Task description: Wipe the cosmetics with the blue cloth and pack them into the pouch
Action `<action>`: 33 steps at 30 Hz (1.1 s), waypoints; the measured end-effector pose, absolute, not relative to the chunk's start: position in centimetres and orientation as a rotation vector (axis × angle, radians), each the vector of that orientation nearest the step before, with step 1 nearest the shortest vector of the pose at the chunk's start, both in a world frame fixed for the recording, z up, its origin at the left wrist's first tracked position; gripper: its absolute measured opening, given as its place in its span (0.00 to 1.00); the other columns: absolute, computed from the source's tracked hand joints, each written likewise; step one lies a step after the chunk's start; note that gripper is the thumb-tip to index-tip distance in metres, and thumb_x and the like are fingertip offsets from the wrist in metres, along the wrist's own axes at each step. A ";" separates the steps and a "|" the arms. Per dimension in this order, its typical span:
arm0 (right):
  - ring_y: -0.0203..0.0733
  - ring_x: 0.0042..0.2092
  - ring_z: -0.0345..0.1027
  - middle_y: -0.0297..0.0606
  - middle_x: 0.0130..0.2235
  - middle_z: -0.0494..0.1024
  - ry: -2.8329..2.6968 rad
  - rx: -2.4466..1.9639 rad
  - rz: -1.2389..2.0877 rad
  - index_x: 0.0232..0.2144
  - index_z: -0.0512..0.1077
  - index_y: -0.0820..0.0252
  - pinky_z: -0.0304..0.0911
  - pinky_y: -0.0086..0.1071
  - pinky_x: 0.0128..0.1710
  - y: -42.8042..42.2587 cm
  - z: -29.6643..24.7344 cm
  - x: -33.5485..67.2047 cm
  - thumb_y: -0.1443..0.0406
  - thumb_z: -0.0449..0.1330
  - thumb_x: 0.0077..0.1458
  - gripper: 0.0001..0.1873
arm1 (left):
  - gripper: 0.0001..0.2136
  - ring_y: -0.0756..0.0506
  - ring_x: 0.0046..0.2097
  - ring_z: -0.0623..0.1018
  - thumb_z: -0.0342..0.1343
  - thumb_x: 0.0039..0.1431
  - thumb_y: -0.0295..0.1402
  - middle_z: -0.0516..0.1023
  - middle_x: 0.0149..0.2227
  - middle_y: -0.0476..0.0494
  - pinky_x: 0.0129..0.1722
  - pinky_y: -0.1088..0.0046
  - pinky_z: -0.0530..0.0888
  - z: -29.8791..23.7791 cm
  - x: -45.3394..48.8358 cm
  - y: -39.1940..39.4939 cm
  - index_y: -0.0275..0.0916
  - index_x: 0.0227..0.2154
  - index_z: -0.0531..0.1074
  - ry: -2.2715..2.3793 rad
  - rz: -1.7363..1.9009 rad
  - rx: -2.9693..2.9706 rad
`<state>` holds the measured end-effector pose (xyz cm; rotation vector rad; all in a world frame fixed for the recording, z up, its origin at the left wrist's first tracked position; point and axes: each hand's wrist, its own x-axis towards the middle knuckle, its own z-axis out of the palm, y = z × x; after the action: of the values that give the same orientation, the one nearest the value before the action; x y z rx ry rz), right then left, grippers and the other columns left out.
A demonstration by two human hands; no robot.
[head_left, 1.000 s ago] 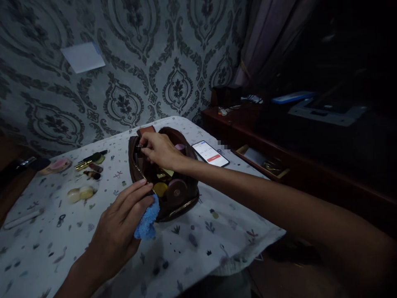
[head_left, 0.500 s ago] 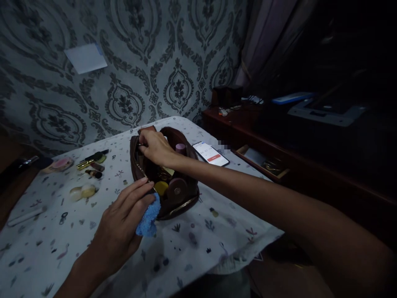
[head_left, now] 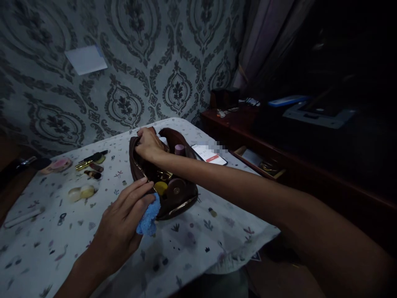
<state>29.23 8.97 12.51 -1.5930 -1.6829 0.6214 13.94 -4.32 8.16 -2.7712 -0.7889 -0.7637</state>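
Observation:
An open brown zip pouch [head_left: 180, 198] lies on the patterned tablecloth [head_left: 192, 244], with round compacts and a small pink-capped bottle [head_left: 180, 149] showing inside. My left hand [head_left: 119, 225] rests against the pouch's near rim and pinches a blue fluffy cloth [head_left: 149, 216] between thumb and fingers. My right hand [head_left: 149, 145] reaches across the pouch, its fingers closed at the far end by the zip; what they pinch is too small to make out.
Lipsticks and tubes [head_left: 91, 162], a pink compact [head_left: 58, 164] and pale round sponges [head_left: 80, 192] lie left of the pouch. A lit phone [head_left: 209, 154] lies behind it. A dark wooden cabinet [head_left: 279, 165] with an open drawer stands right of the table.
My right hand has slid a little further toward the pouch's far end, fingers curling tighter at the zip. The left hand and blue cloth have stayed put.

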 end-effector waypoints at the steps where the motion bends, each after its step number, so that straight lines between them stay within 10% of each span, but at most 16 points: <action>1: 0.46 0.48 0.72 0.37 0.45 0.77 -1.637 -1.554 0.637 0.48 0.68 0.56 0.67 0.38 0.47 9.2 12.3 29.3 0.71 0.61 0.50 0.21 | 0.20 0.36 0.68 0.64 0.43 0.63 0.18 0.72 0.61 0.32 0.60 0.54 0.70 8.2 13.9 -4.3 0.37 0.54 0.66 -0.783 -0.769 -2.772; 16: 0.37 0.43 0.71 0.37 0.42 0.77 -1.291 -0.790 0.436 0.39 0.71 0.60 0.67 0.32 0.49 9.9 13.2 32.9 0.70 0.57 0.59 0.05 | 0.25 0.35 0.69 0.64 0.44 0.56 0.15 0.71 0.63 0.34 0.59 0.51 0.73 8.1 13.8 -4.5 0.37 0.55 0.66 -0.824 -0.746 -2.801; 33: 0.40 0.46 0.70 0.37 0.42 0.76 -1.673 -0.906 0.264 0.39 0.73 0.61 0.63 0.31 0.50 8.0 12.7 32.0 0.72 0.57 0.62 0.06 | 0.22 0.37 0.69 0.62 0.45 0.59 0.18 0.70 0.62 0.34 0.62 0.58 0.68 8.0 13.6 -4.2 0.36 0.56 0.66 -0.774 -0.720 -2.789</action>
<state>32.02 8.05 12.75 -0.9059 -1.6729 0.2638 13.55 -4.20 8.03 -2.7891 -0.7737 -0.7200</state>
